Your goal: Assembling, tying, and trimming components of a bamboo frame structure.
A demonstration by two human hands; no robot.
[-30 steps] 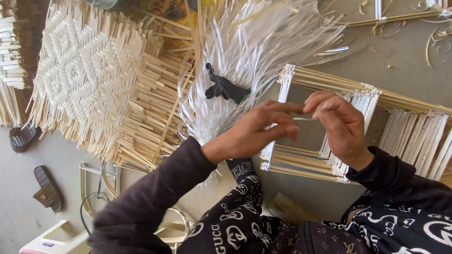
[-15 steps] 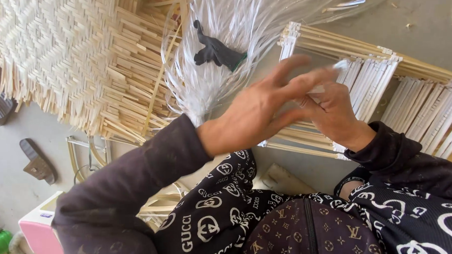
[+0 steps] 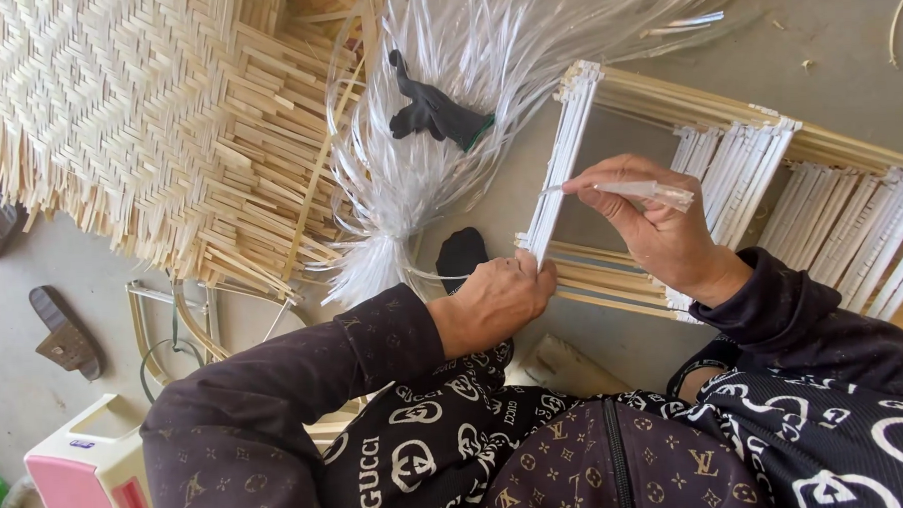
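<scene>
Bamboo frame [image 3: 606, 88] lies on the grey floor [image 3: 845, 60] at about one o'clock from my lap, a box of pale slats whose near corner post is wrapped in white strip. My left hand [image 3: 493, 301] is closed on the foot of that post, fingers curled tight round the bottom corner where the lower rails meet it. My right hand [image 3: 656, 227] sits at three o'clock from the left, thumb and forefinger pinched shut on a clear plastic strip [image 3: 634, 188] that runs level towards the post at nine o'clock and ends just short of it, its other end sticking out past my fingertips.

Between post and right hand the frame is open, bare floor showing through. Beyond the right hand, at two o'clock, more white-bound slats crowd close together.

A bundle of clear strips [image 3: 437, 114] fans out at eleven o'clock, its tied end near my left wrist, with a black glove [image 3: 432, 112] lying on it. A woven bamboo mat [image 3: 137, 125] fills ten o'clock, ragged edge towards me. Open floor lies at twelve, beyond the frame's far rail. A pink and white stool [image 3: 89, 477] stands at eight o'clock, well apart.
</scene>
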